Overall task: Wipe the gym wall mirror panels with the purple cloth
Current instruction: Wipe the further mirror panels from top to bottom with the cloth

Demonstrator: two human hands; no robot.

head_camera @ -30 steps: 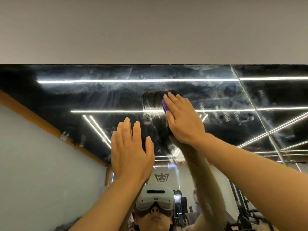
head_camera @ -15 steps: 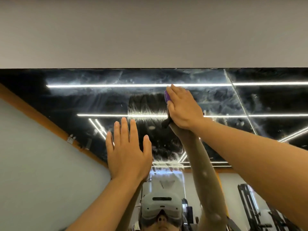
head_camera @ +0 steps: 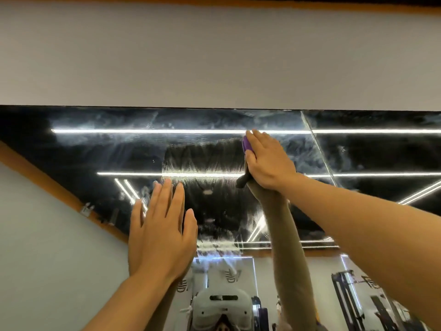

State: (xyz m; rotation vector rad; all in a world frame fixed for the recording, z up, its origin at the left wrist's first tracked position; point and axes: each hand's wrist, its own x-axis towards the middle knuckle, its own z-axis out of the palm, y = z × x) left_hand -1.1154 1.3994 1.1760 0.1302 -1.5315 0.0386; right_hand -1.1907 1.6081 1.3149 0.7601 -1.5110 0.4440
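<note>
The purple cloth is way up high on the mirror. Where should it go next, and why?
Probably sideways to the right. The right hand presses the purple cloth flat on the mirror, near its top edge. A darker wiped patch lies left of the cloth, while cloudy smears show to its right, toward the panel seam. The left hand rests flat on the glass.

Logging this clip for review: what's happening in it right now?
A person is wiping a wall mirror high up near its top edge. The right hand presses a purple cloth flat against the glass. The left hand rests open on the mirror lower down, apparently for support. A darker wiped patch lies left of the cloth; hazy smears show along the top and to the right.
</note>
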